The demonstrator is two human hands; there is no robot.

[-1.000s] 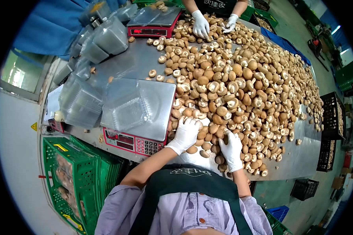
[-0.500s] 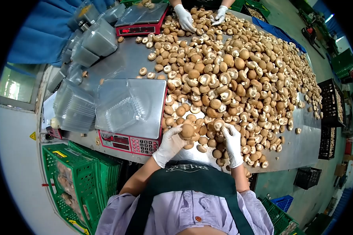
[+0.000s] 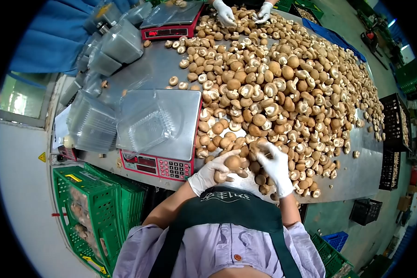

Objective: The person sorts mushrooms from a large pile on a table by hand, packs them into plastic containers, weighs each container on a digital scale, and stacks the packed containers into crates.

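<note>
In the head view, the white-gloved left hand (image 3: 213, 173) has its fingers curled around a brown mushroom (image 3: 232, 162), in front of the red-edged scale (image 3: 172, 168), on which a clear plastic tray (image 3: 147, 126) is lying. The gloved right hand (image 3: 274, 167) bends its fingers, partly spread, over mushrooms at the near edge of the big mushroom heap (image 3: 282, 92) on the metal table (image 3: 363, 173), but I cannot tell if they grip one. At the far edge, a co-worker's gloved hands (image 3: 225, 15) are beside the same heap.
</note>
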